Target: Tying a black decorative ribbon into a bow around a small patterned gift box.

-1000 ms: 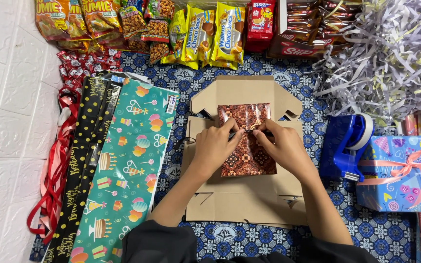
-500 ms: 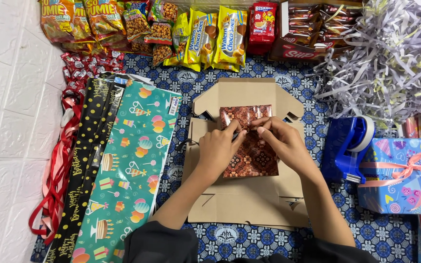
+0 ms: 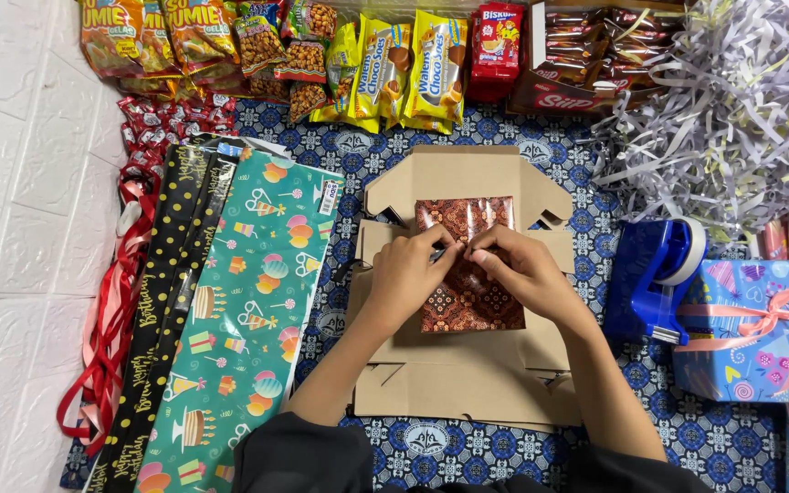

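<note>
Wrapped packet (image 3: 468, 274) on flat cardboard box (image 3: 458, 383), centre, under left hand (image 3: 410, 271) and right hand (image 3: 520, 270). Wrapping paper sheets (image 3: 239, 319) left. Tape dispenser (image 3: 655, 278), gift box (image 3: 751, 333) right. Snack packs (image 3: 340, 55) behind.

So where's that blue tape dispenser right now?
In the head view, the blue tape dispenser sits on the person's right, just past the flat cardboard box, beside the blue gift-wrapped parcel and below the shredded paper.

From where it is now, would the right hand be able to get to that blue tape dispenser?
Probably yes. The right hand rests on the brown patterned packet, and the blue tape dispenser stands just to its right on the cloth, with nothing between them.
</note>
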